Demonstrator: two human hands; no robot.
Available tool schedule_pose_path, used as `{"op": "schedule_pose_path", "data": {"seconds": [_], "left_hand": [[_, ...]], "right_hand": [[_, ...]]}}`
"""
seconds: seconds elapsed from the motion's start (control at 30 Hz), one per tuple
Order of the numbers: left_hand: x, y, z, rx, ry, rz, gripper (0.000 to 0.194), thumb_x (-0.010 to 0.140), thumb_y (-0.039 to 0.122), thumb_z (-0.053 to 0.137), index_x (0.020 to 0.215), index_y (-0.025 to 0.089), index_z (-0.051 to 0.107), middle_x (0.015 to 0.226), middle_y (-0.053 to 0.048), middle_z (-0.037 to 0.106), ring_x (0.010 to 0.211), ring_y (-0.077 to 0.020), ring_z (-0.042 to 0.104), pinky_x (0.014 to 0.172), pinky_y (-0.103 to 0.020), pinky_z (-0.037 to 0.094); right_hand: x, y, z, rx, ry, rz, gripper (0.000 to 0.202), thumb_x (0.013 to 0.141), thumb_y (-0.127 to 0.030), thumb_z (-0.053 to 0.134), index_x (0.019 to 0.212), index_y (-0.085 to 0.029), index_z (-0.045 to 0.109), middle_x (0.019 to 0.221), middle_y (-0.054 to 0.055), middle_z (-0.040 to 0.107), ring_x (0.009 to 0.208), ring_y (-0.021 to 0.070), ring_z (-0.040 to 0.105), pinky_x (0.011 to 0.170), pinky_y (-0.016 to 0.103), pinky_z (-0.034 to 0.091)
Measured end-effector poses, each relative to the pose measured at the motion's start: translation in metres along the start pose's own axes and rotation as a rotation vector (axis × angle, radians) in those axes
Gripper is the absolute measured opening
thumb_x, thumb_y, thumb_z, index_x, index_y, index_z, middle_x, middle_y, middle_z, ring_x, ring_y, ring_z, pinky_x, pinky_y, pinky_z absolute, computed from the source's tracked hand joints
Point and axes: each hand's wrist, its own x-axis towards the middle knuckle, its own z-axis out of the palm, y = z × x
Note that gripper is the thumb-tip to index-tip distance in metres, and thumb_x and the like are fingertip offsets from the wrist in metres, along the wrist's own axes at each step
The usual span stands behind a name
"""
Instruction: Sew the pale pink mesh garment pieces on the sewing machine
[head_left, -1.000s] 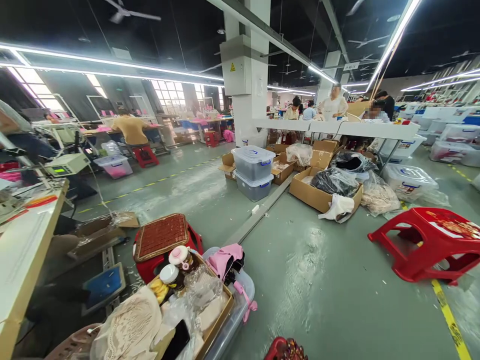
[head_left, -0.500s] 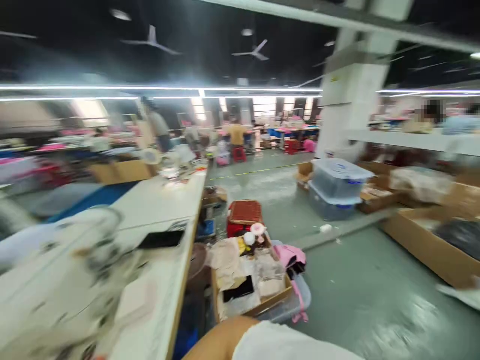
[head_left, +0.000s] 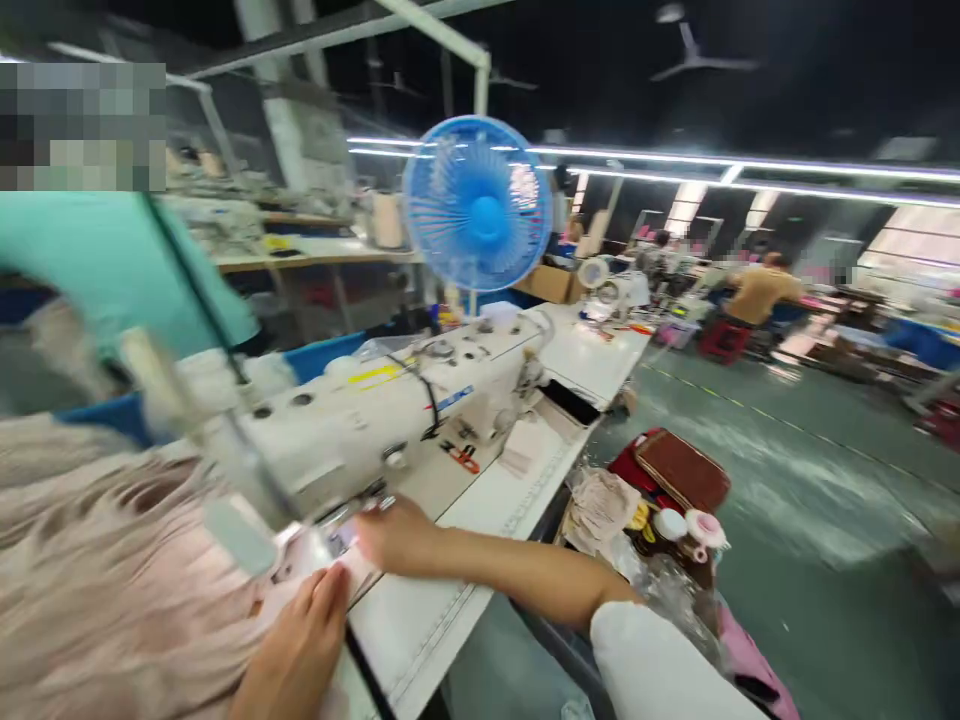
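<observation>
Cloth lies by the tabletop's near edge at the sewing machine; left hand touches it, right hand curls nearby; cannot tell either grip. Best guided flat, fingertips clear.

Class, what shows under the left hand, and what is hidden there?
Pale pinkish fabric shows under the left hand; the part directly beneath the hand is covered and cannot be seen.
</observation>
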Motion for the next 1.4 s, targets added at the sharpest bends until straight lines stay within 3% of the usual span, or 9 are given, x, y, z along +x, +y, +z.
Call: {"op": "schedule_pose_path", "data": {"seconds": [0.1, 0.23, 0.43, 0.53, 0.67, 0.97, 1.1, 1.23, 1.4], "left_hand": [[0.005, 0.010, -0.008, 0.052, -0.144, -0.067, 0.048, 0.078, -0.009, 0.042, 0.116, 0.003, 0.067, 0.113, -0.018, 0.069, 0.106, -0.0244, 0.066, 0.090, -0.032, 0.056], [0.013, 0.004, -0.015, -0.159, -0.268, -0.184, 0.042, 0.084, -0.004, 0.048, 0.124, 0.003, 0.060, 0.121, -0.019, 0.066, 0.117, -0.0250, 0.062, 0.098, -0.036, 0.053], [0.007, 0.000, -0.006, -0.404, -0.032, -0.486, 0.038, 0.090, 0.002, 0.042, 0.122, 0.008, 0.061, 0.127, -0.014, 0.066, 0.118, -0.0206, 0.062, 0.101, -0.035, 0.051], [0.009, 0.010, -0.008, -0.366, 0.007, -0.323, 0.042, 0.090, 0.000, 0.037, 0.123, 0.006, 0.062, 0.126, -0.013, 0.067, 0.117, -0.0197, 0.063, 0.101, -0.032, 0.051], [0.012, 0.021, -0.017, -0.102, -0.111, -0.168, 0.044, 0.086, 0.000, 0.042, 0.125, -0.001, 0.061, 0.128, -0.019, 0.065, 0.122, -0.0298, 0.060, 0.104, -0.040, 0.050], [0.015, 0.023, -0.021, 0.019, -0.174, -0.179, 0.045, 0.087, 0.003, 0.044, 0.129, -0.001, 0.060, 0.132, -0.021, 0.061, 0.125, -0.0340, 0.057, 0.100, -0.042, 0.052], [0.017, 0.023, -0.020, 0.018, -0.177, -0.163, 0.044, 0.088, 0.001, 0.042, 0.128, -0.003, 0.059, 0.128, -0.022, 0.063, 0.123, -0.0320, 0.059, 0.101, -0.041, 0.050], [0.017, 0.023, -0.014, 0.012, -0.076, -0.164, 0.042, 0.088, -0.002, 0.036, 0.121, -0.002, 0.061, 0.124, -0.020, 0.065, 0.122, -0.0275, 0.059, 0.105, -0.039, 0.046], [0.018, 0.018, -0.016, -0.050, 0.026, -0.261, 0.036, 0.090, -0.001, 0.033, 0.114, 0.000, 0.061, 0.117, -0.021, 0.064, 0.118, -0.0282, 0.059, 0.107, -0.044, 0.042]], "right_hand": [[-0.004, 0.001, 0.008, 0.150, 0.099, 0.079, 0.012, 0.092, -0.022, 0.055, 0.082, -0.018, 0.059, 0.072, 0.002, 0.065, 0.067, 0.0162, 0.059, 0.064, 0.025, 0.043], [-0.006, 0.005, 0.013, 0.398, 0.149, 0.062, 0.013, 0.090, -0.017, 0.055, 0.077, -0.019, 0.054, 0.064, -0.002, 0.056, 0.062, 0.0140, 0.052, 0.063, 0.024, 0.036], [-0.014, 0.003, 0.008, 0.522, 0.145, 0.040, 0.013, 0.091, -0.019, 0.046, 0.078, -0.020, 0.048, 0.066, -0.001, 0.055, 0.065, 0.0153, 0.051, 0.064, 0.026, 0.035], [-0.015, 0.002, 0.006, 0.594, 0.090, 0.061, 0.013, 0.091, -0.021, 0.044, 0.079, -0.021, 0.046, 0.065, -0.002, 0.054, 0.062, 0.0148, 0.050, 0.063, 0.025, 0.035], [-0.014, 0.003, 0.005, 0.588, 0.104, 0.076, 0.014, 0.091, -0.026, 0.044, 0.077, -0.021, 0.045, 0.066, -0.001, 0.054, 0.064, 0.0151, 0.050, 0.063, 0.026, 0.035], [-0.015, 0.001, 0.006, 0.521, 0.109, 0.070, 0.015, 0.091, -0.022, 0.046, 0.077, -0.020, 0.049, 0.067, 0.000, 0.056, 0.065, 0.0154, 0.051, 0.064, 0.026, 0.037], [-0.019, 0.006, 0.006, 0.507, 0.153, 0.015, 0.015, 0.094, -0.020, 0.050, 0.083, -0.019, 0.061, 0.078, 0.002, 0.064, 0.074, 0.0163, 0.059, 0.069, 0.027, 0.044], [-0.025, 0.013, 0.002, 0.421, 0.230, -0.189, 0.022, 0.099, -0.021, 0.048, 0.100, -0.021, 0.070, 0.100, 0.007, 0.068, 0.096, 0.0191, 0.062, 0.087, 0.032, 0.050], [-0.029, 0.006, -0.005, 0.195, 0.177, -0.277, 0.025, 0.100, -0.023, 0.046, 0.109, -0.015, 0.068, 0.102, 0.011, 0.066, 0.099, 0.0235, 0.058, 0.092, 0.040, 0.051]]}}
